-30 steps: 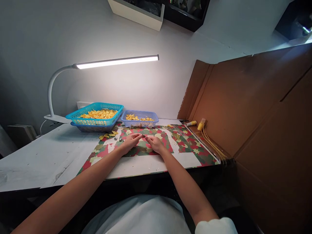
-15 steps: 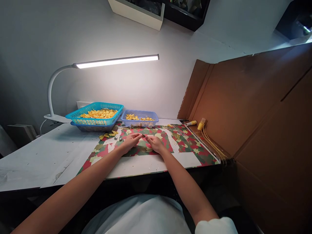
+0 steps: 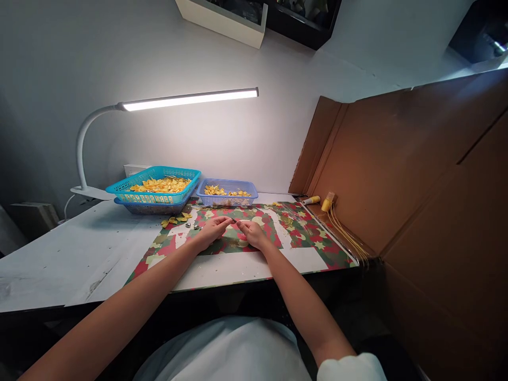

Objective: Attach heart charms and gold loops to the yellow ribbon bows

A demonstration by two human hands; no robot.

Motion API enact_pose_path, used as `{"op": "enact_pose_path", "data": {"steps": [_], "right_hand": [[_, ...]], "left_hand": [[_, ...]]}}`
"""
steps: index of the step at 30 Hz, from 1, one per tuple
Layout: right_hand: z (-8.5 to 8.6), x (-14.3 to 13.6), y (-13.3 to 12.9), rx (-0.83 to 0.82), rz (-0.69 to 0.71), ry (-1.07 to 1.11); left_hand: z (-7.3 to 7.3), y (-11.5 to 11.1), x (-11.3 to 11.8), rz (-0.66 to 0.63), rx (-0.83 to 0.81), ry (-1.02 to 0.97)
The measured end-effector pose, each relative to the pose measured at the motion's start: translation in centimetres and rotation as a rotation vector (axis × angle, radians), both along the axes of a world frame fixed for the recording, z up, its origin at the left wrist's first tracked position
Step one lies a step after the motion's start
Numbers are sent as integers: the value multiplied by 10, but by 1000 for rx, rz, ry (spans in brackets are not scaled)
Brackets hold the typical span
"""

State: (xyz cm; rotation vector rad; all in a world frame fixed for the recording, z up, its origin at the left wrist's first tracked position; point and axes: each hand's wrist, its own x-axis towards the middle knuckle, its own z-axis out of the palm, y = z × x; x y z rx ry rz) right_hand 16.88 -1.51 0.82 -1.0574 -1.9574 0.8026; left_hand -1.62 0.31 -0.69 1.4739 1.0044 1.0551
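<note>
My left hand [image 3: 215,230] and my right hand [image 3: 252,233] meet over the patterned red and green sheet [image 3: 232,245], fingertips pinched and nearly touching. Between them is a tiny dark item [image 3: 234,220], too small to name. Just left of my left hand lie small silvery pieces [image 3: 188,225]. Yellow petal-like pieces [image 3: 173,220] rest farther left on the sheet. Behind my hands stands a lilac basket [image 3: 227,200] with more yellow pieces in it.
At the back left a turquoise basket [image 3: 159,198] full of yellow pieces sits on a blue one [image 3: 153,208]. A lamp [image 3: 81,143] arches overhead. Tall cardboard [image 3: 397,159] borders the right side, with yellow-tipped strands [image 3: 345,231] and a yellow-white tube [image 3: 311,200] beside it.
</note>
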Motion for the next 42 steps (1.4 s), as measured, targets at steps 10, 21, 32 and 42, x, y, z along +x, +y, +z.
{"op": "enact_pose_path", "data": {"steps": [10,21,32,42], "right_hand": [[-6,14,15,-9,-486,-141],[-6,27,19,-66,-767,-297],[6,-3,-2,252,-263,-140],[-5,-14,5,238,-232,-115]], "left_hand": [[10,-5,2,-30,-40,-160],[23,-10,-1,-99,-82,-246],[14,-9,5,-149,-21,-128],[5,-6,6,-164,47,-44]]}}
